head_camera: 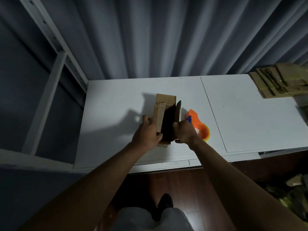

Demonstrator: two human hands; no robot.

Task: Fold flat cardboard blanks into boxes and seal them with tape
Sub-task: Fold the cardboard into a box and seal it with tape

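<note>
Cardboard box (164, 116), half-formed with a dark open inside, sits mid-table, gripped on both sides: left hand (146, 134) curled round its left wall, right hand (184, 131) pinching the right wall. Orange tape dispenser (199, 126) lies just right. White table (250, 117) stays bare farther right, up to the stacked blanks (280, 82) at the far right corner.

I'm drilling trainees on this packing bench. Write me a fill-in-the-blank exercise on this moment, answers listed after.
1. Both hands grip one open cardboard ____, the left hand on one wall and the right hand on the other.
2. The tape dispenser lying beside the right hand is mainly ____ in colour.
3. The stack of flat cardboard blanks sits at the table's far ____ corner.

Missing words: box; orange; right
</note>
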